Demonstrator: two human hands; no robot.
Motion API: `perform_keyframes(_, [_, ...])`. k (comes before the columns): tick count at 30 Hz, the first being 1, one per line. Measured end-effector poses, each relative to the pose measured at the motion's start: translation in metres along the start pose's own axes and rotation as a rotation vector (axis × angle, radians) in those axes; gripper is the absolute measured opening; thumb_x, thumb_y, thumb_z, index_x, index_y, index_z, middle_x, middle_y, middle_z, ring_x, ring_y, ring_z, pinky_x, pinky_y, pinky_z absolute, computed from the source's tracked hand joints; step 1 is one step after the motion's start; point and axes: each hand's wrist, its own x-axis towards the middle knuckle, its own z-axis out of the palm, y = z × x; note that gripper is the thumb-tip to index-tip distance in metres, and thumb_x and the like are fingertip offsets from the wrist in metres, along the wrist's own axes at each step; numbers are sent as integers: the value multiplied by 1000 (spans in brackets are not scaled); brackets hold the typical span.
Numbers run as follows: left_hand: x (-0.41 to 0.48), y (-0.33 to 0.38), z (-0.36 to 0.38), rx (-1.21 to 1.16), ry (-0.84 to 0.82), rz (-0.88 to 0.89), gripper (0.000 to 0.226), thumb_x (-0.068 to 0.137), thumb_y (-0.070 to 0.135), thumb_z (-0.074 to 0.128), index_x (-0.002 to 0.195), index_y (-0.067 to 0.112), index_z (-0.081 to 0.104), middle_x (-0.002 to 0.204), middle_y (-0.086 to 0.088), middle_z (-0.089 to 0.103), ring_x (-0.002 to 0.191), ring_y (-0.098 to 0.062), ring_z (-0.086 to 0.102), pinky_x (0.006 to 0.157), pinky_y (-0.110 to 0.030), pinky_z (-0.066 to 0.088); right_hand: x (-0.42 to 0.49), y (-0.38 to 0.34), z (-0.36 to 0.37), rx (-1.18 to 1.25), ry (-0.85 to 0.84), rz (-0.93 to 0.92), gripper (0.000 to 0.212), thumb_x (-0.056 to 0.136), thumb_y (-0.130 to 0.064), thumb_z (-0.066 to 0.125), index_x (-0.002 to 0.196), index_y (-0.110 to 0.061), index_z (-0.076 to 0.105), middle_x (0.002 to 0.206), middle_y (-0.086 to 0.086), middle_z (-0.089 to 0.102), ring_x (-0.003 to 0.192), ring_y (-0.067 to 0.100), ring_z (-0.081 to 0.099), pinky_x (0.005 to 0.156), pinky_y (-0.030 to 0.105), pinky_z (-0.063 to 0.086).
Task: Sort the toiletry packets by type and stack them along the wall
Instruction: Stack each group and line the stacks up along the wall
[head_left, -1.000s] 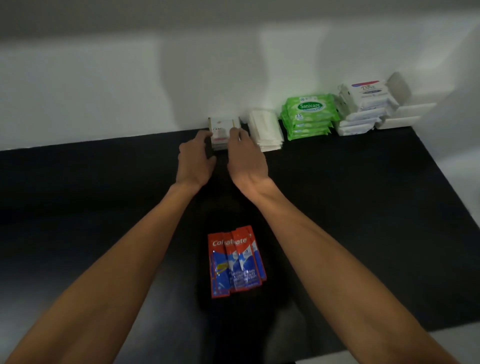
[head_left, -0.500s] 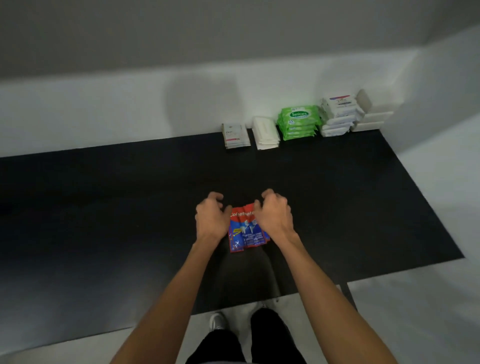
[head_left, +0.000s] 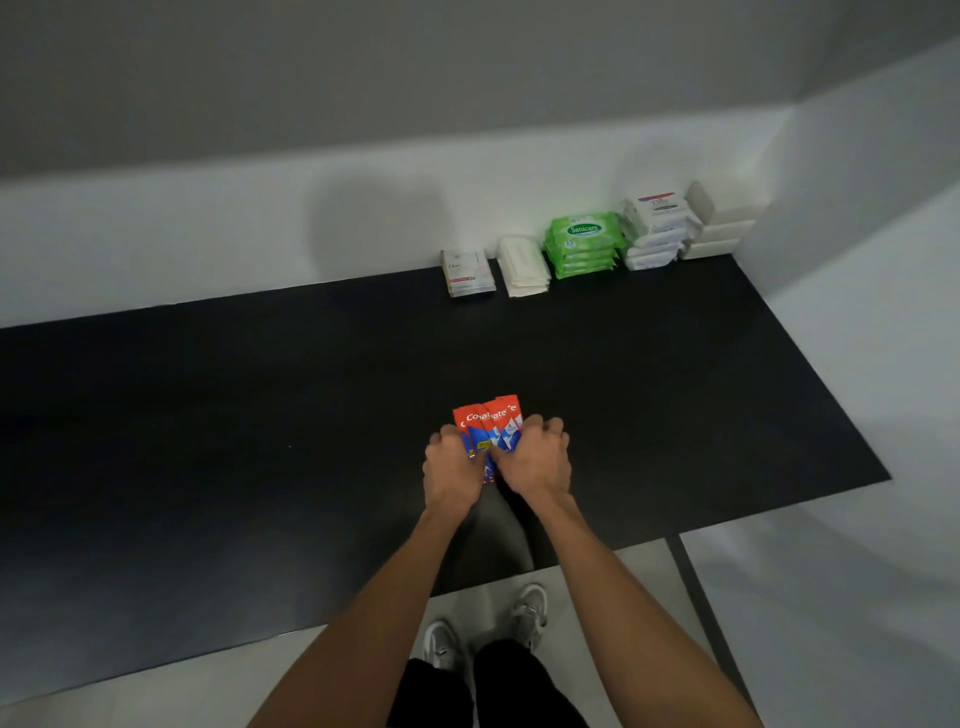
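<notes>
Dim, flat indoor light with a grey cast overall. The source sits above and behind: a soft round shadow on the white wall (head_left: 382, 228), a darker patch on the black tabletop (head_left: 208, 415) between the forearms (head_left: 384, 613). Tabletop swallows detail, faint sheen along its near left edge. Green wipes packs (head_left: 583, 241) and toothpaste sachets (head_left: 488, 423) pop, logos readable. White packet stacks (head_left: 655, 228) soft, print barely legible. Wide-angle bend tilts wall line and table edges.

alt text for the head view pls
The left hand and right hand grip a bunch of red Colgate packets at a black table. Five sorted stacks of toiletries line the white wall behind.
</notes>
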Motion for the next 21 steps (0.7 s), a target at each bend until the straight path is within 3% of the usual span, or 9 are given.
perform_keyframes(7, [15, 3, 4, 34, -22, -30, 44, 93, 32, 80, 130, 14, 63, 129, -8, 59, 110, -23, 65, 95, -46, 60, 10, -12, 0, -29, 11, 15, 85, 83, -50, 87, 147, -15, 43, 141, 10, 53, 129, 29, 57, 94, 43, 56])
perform_keyframes(14, [19, 3, 7, 99, -31, -54, 45, 91, 17, 80, 132, 15, 61, 131, -7, 58, 106, -19, 66, 87, -34, 60, 17, -12, 0, -6, 16, 31, 61, 89, -40, 84, 137, -17, 55, 134, 9, 57, 118, 24, 63, 91, 45, 61])
perform_keyframes(17, [23, 7, 8, 31, -7, -63, 40, 94, 29, 77, 129, 18, 61, 127, -5, 62, 101, -18, 68, 85, -38, 63, 16, -8, 1, 35, 28, 3, 53, 91, -37, 82, 134, -20, 57, 130, 8, 57, 113, 23, 64, 88, 43, 62])
perform_keyframes(21, [25, 14, 7, 28, 45, -92, 49, 95, 38, 77, 135, 18, 57, 131, -6, 57, 112, -24, 66, 90, -45, 60, 16, -4, 3, 88, 14, -19, 50, 90, -36, 83, 131, -23, 58, 127, 4, 58, 111, 21, 64, 88, 42, 61])
